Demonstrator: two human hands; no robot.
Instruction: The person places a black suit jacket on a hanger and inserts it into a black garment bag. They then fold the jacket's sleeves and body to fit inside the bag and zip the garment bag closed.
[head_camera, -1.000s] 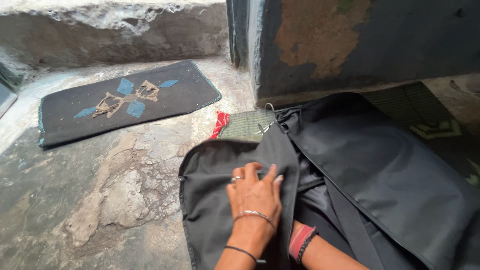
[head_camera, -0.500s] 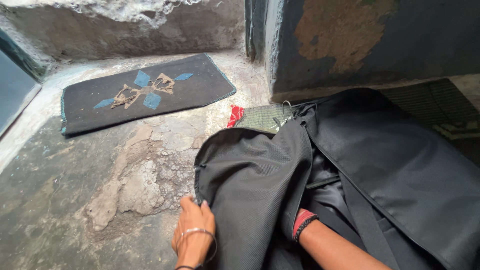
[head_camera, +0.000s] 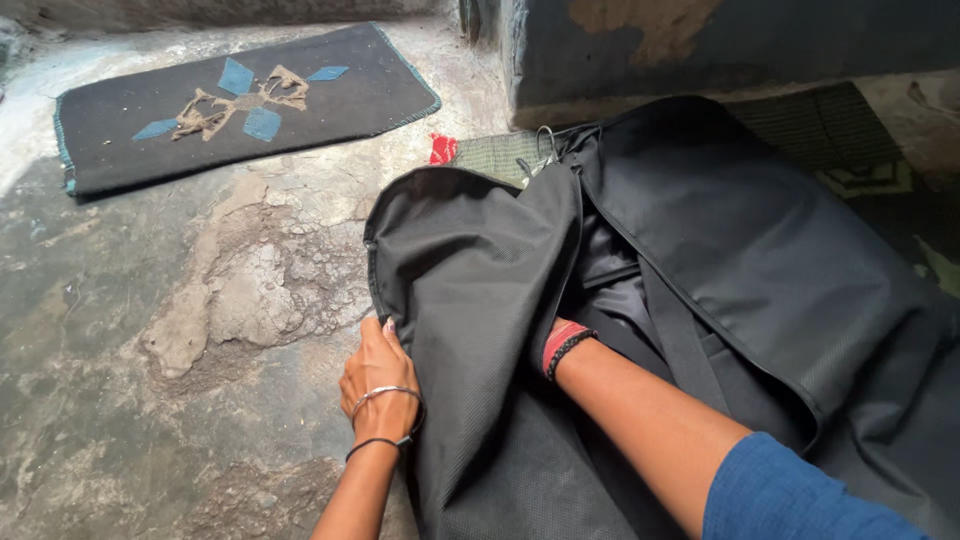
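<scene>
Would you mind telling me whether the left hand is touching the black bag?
Touching. The head view shows the left hand with its fingers curled onto the edge of the black bag, no gap between them.

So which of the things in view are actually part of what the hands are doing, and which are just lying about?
In use:
black garment bag
its folded-over flap
left hand, gripping the flap's edge
right hand, hidden under the flap, only the wrist showing

Lying about:
dark doormat
red cloth scrap
green patterned mat
</scene>
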